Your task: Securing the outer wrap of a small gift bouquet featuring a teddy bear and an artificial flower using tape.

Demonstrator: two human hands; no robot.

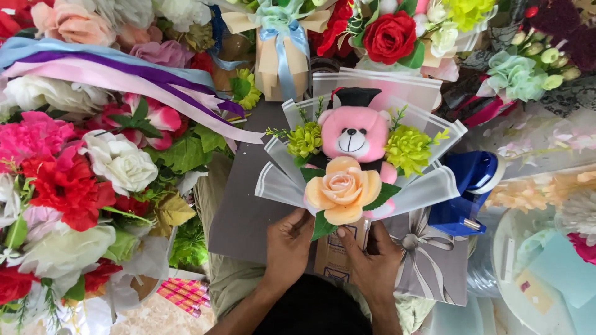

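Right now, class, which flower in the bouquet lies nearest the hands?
The peach rose, low in front, just above both hands; the two lime-green blooms sit higher, beside the pink bear.

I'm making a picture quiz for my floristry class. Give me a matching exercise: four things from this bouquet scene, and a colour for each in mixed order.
Things:
1. Plush teddy bear with a graduation cap
2. Large fabric rose below the bear
3. Tape dispenser right of the bouquet
4. Small pompom flower beside the bear

Colours:
A. Lime green
B. Peach
C. Pink
D. Blue

Pairs: 1-C, 2-B, 3-D, 4-A
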